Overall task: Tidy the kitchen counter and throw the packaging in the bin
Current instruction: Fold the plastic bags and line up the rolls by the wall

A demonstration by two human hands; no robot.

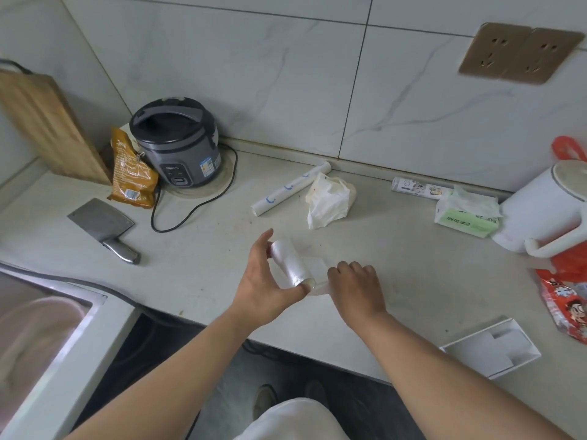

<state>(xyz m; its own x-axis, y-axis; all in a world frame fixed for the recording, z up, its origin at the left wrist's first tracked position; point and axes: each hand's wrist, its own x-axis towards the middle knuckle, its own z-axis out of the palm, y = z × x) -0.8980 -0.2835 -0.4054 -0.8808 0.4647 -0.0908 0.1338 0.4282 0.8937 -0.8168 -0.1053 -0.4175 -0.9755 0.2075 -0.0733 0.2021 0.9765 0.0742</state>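
Observation:
My left hand (263,281) grips a roll of clear plastic bags (290,263) by its two ends, just above the counter (197,268). My right hand (355,285) pinches the loose sheet (316,268) that comes off the roll, fingers curled over its edge. A crumpled white plastic bag (328,201) lies behind the hands. A white paper-wrapped roll (290,188) rests beside it. An open white box (490,352) sits at the counter's front edge on the right.
A cleaver (103,227), an orange snack bag (131,174), a grey rice cooker (178,142) with its cord and a wooden board (41,128) stand left. A tissue pack (467,214), small roll (416,187), white kettle (546,214) and red bags (562,300) are right. The sink (38,331) lies lower left.

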